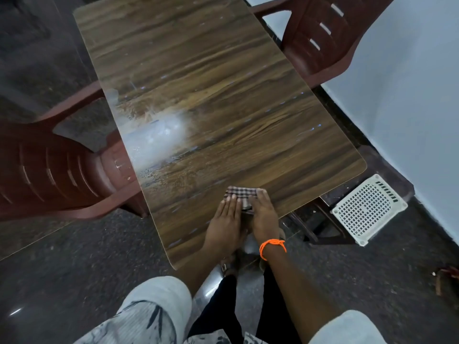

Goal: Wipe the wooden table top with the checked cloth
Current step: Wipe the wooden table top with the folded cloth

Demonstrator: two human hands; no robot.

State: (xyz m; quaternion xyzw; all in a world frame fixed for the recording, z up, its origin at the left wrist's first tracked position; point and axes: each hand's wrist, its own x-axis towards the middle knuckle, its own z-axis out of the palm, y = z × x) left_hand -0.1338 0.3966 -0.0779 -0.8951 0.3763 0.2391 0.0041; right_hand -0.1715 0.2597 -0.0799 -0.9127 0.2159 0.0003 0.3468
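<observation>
The checked cloth (242, 194), folded small, lies on the wooden table top (211, 95) near its front edge. My left hand (224, 219) lies flat with straight fingers, pressing on the cloth's left part. My right hand (264, 216), with an orange thread at the wrist, presses on the cloth's right part with its fingers laid over it. Most of the cloth is hidden under both hands. A wet, shiny patch (159, 137) shows on the left side of the table.
A brown plastic chair (57, 170) stands tight against the table's left side, another brown chair (323, 38) at the far right. A white perforated plastic stool (367, 209) sits on the dark floor under the table's right front corner. A pale wall (409, 95) runs along the right.
</observation>
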